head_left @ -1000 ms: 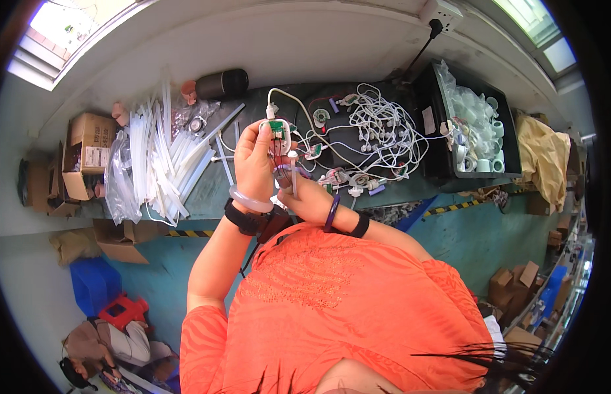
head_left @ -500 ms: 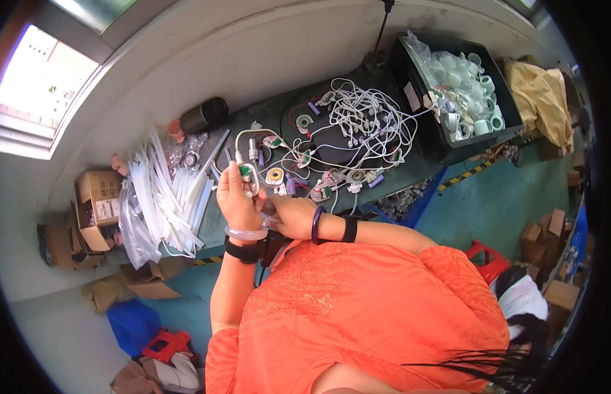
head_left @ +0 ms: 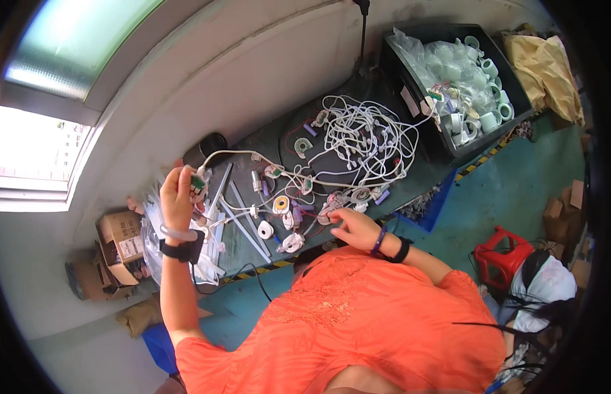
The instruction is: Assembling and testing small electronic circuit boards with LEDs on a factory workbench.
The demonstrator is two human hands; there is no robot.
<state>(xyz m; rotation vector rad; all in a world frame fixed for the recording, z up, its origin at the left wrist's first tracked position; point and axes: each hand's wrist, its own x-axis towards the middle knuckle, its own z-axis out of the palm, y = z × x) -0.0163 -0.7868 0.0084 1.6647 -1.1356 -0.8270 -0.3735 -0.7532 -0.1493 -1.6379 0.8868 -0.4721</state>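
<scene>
Socket part (head_left: 198,184) gripped in left hand (head_left: 176,197) fingers; right hand (head_left: 353,226) fingers loosely open on bench (head_left: 266,141).

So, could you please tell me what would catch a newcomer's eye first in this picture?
Most striking is the tangle of white cables heaped in the middle of the dark workbench. At the bench's right end, a black bin holds pale round parts in clear plastic. The left hand lifts a small green and white part trailing a white wire, while the right hand rests among small white fittings at the near edge.
</scene>
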